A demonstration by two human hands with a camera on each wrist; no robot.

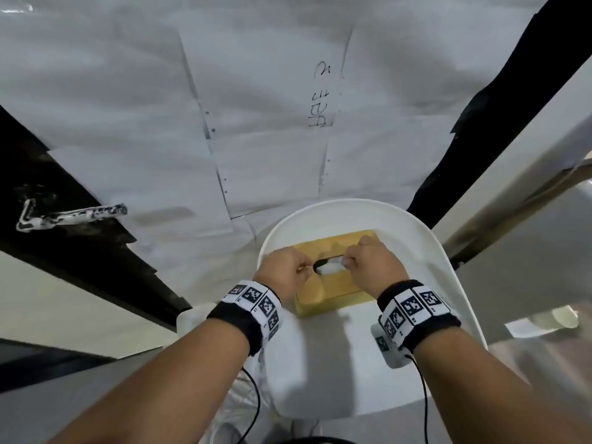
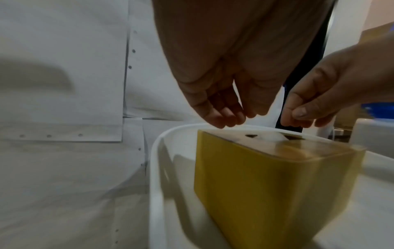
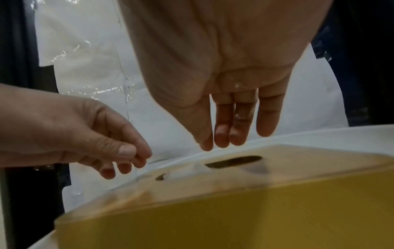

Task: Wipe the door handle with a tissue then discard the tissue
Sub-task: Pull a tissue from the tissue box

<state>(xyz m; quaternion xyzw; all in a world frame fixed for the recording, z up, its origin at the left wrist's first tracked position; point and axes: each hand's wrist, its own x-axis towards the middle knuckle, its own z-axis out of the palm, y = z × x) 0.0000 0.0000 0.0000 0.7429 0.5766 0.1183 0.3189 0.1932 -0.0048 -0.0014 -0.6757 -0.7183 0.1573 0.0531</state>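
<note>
A yellow tissue box (image 1: 339, 285) (image 2: 266, 185) (image 3: 213, 219) stands on a white round-edged seat (image 1: 423, 251). White tissue (image 1: 330, 267) (image 2: 270, 136) (image 3: 185, 171) shows in the slot on top of the box. My left hand (image 1: 302, 267) (image 2: 230, 118) (image 3: 127, 161) hovers over the slot's left end, fingers loosely curled, holding nothing. My right hand (image 1: 347, 262) (image 3: 224, 143) (image 2: 298, 119) hangs over the slot's right end, its fingers pointing down just above the box top. The door handle (image 1: 73, 214), wrapped in shiny film, sticks out far to the left.
The door (image 1: 256, 123) behind the seat is covered with taped white paper sheets, with black strips (image 1: 80, 251) at both sides. Cables (image 1: 256, 405) run from my wrist bands down past the seat's front edge. Pale floor lies left and right.
</note>
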